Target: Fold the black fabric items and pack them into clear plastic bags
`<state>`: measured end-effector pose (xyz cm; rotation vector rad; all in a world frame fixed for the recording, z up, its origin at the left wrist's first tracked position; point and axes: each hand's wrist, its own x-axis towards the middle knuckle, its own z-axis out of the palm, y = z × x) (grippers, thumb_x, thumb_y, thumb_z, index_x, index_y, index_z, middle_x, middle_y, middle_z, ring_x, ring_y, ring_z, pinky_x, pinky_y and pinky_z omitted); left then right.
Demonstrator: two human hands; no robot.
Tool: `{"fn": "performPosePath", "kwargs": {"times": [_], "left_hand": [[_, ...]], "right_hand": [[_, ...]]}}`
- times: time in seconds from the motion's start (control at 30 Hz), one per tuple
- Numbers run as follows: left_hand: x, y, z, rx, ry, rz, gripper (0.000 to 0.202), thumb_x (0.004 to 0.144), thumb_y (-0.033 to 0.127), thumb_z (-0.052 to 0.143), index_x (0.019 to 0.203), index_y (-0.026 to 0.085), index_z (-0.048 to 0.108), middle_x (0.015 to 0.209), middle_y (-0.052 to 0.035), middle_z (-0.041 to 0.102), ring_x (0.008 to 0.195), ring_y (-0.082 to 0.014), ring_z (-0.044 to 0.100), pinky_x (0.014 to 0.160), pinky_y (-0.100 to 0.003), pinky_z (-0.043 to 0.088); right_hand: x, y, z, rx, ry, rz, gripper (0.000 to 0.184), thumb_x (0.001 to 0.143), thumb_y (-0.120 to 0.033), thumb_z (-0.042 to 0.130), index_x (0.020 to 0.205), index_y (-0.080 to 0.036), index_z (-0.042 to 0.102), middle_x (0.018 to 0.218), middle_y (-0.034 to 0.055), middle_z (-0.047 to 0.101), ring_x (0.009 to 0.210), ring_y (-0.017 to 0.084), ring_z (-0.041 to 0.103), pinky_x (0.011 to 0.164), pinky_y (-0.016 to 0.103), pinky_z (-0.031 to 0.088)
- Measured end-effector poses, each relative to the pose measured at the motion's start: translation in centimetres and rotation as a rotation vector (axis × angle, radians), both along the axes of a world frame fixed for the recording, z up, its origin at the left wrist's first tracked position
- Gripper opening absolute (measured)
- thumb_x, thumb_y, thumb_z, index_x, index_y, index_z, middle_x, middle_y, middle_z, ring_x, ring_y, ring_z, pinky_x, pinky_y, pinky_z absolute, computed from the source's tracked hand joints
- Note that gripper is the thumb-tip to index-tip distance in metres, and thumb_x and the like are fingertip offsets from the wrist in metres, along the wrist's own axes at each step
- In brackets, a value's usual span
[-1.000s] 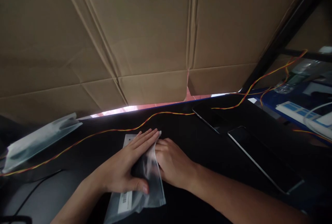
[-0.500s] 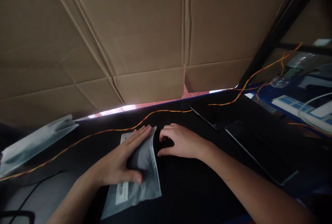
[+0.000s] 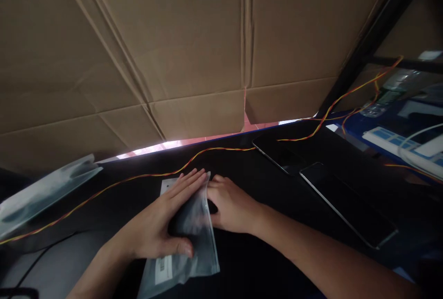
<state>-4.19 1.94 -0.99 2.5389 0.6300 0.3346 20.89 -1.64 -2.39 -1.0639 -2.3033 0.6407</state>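
A translucent zip bag [image 3: 202,243] with a white barcode label [image 3: 164,269] lies on the black surface, its opening edge facing right. My left hand [image 3: 161,225] rests on top of it, fingers stretched out flat and thumb spread. My right hand [image 3: 231,204] reaches into the bag's opening from the right. Its fingertips are inside and show only faintly through the plastic. A dark gap separates its thumb from its fingers, and I see nothing held between them.
Two dark phone-like slabs [image 3: 273,153] [image 3: 348,204] lie to the right. Behind my hands runs a twisted red-yellow wire [image 3: 138,176]. Another plastic bag [image 3: 51,190] lies at left. A cardboard sheet [image 3: 194,36] stands at the back. Right are a bottle [image 3: 375,105] and a blue-white strip [image 3: 401,144].
My right hand has moved left and slightly down, from beside the bag to inside its opening. My left hand stays flat on the bag, which has shifted slightly in view.
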Motion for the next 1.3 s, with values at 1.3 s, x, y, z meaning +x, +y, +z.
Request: {"fn": "performPosePath", "kwargs": {"times": [1.3], "left_hand": [[-0.2, 0.0, -0.3, 0.106, 0.092, 0.035, 0.101, 0.098, 0.083, 0.046, 0.174, 0.035, 0.0, 0.182, -0.0112, 0.012, 0.167, -0.0408, 0.016, 0.132, -0.069, 0.021]], "right_hand": [[-0.9, -1.1, -0.3, 0.118, -0.179, -0.171, 0.048, 0.098, -0.059, 0.068, 0.113, -0.014, 0.076, 0.14, 0.0222, 0.056, 0.124, 0.04, 0.053, 0.1, 0.055, 0.046]]}}
